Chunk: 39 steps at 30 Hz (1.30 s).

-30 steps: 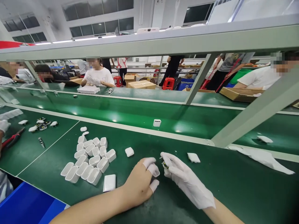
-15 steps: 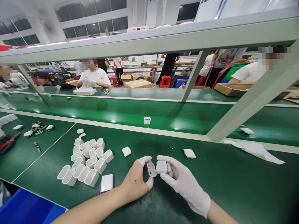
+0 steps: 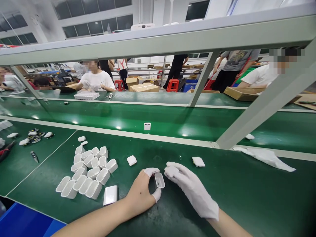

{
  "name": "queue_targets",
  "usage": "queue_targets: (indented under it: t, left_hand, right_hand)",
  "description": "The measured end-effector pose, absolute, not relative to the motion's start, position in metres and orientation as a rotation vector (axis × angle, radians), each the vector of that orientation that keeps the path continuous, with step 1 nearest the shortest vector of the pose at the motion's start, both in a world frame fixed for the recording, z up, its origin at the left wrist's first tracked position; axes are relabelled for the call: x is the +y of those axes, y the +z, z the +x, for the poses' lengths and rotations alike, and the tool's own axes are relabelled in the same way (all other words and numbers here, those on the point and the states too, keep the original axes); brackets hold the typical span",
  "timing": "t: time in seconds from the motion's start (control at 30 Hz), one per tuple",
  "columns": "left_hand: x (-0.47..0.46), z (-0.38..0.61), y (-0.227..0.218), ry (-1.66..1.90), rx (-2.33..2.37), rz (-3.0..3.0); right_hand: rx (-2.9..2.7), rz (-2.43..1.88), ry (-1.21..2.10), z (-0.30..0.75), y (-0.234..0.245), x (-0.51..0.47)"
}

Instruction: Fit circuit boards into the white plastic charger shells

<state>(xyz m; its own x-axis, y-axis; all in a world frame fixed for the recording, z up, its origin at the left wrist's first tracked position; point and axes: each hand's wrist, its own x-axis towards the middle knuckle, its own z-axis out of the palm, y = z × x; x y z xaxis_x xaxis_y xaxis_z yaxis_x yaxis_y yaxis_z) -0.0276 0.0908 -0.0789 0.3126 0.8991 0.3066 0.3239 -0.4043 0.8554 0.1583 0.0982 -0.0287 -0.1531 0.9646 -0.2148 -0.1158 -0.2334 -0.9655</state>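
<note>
My left hand [image 3: 145,189], with white covers on the thumb and fingertip, grips a small hollow white plastic case [image 3: 159,180], its open end turned toward me. Just right of it, my right hand [image 3: 191,187] in a white glove has its fingers closed around a rounded white piece [image 3: 171,171], largely hidden by the glove. A cluster of similar hollow white cases [image 3: 93,172] stands left of my hands. Near my left forearm lies a closed white case [image 3: 110,195]. Loose white square pieces lie beyond my left hand [image 3: 131,160] and beyond my right [image 3: 198,161].
A green conveyor belt [image 3: 118,115] behind the table edge carries a white unit [image 3: 147,126]. Slanted metal posts [image 3: 259,105] support a shelf overhead. Pliers [image 3: 6,151] and dark-and-white parts [image 3: 36,135] lie left; a white bag [image 3: 264,158] lies right. Other people work across the belt.
My right hand has rolled over, so its fingers now cover more of the white piece. The left hand's hold is unchanged. Units on the belt have shifted left.
</note>
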Motion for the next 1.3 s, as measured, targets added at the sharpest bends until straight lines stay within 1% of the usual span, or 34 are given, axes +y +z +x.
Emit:
queue_targets:
  t: [0.1, 0.17, 0.33, 0.4, 0.5, 0.57, 0.7, 0.77, 0.9, 1.0, 1.07, 1.23, 1.3]
  left_hand:
    - [0.090, -0.027, -0.077, 1.071, 1.054, 1.898]
    - [0.091, -0.027, -0.076, 1.074, 1.041, 1.887]
    - [0.091, -0.026, -0.077, 1.064, 1.030, 1.856]
    - [0.091, -0.026, -0.078, 1.069, 1.016, 1.844]
    - [0.091, -0.025, -0.080, 1.064, 1.004, 1.794]
    - [0.091, -0.025, -0.083, 1.047, 1.000, 1.752]
    - [0.090, -0.024, -0.086, 1.000, 1.034, 1.759]
    - [0.091, -0.024, -0.085, 0.961, 1.102, 1.791]
    - [0.092, -0.024, -0.082, 0.821, 1.282, 1.851]
    - [0.092, -0.024, -0.080, 0.666, 1.374, 1.900]
    - [0.092, -0.023, -0.080, 0.607, 1.378, 1.975]
    - [0.093, -0.024, -0.080, 0.586, 1.290, 2.021]
    - [0.093, -0.024, -0.080, 0.562, 1.308, 2.010]
  right_hand:
    - [-0.831, -1.046, 1.744, 0.160, -0.028, 0.101]
    - [-0.763, -1.006, 1.793, 0.158, -0.029, 0.102]
    - [-0.979, -1.147, 1.774, 0.154, -0.024, 0.099]
    - [-1.189, -1.289, 1.686, 0.152, -0.020, 0.098]
    - [-1.525, -1.470, 1.371, 0.152, -0.019, 0.094]
    - [-1.662, -1.491, 1.200, 0.153, -0.021, 0.093]
    - [-1.882, -1.516, 1.068, 0.158, -0.025, 0.093]
    - [-1.828, -1.504, 1.146, 0.157, -0.024, 0.093]
    - [-1.514, -1.398, 1.537, 0.150, -0.022, 0.089]
    - [-1.497, -1.284, 1.632, 0.146, -0.025, 0.087]
    - [-1.538, -1.284, 1.572, 0.146, -0.029, 0.087]
    - [-1.774, -1.487, 1.267, 0.148, -0.031, 0.087]
    - [-1.905, -1.480, 1.135, 0.148, -0.030, 0.087]
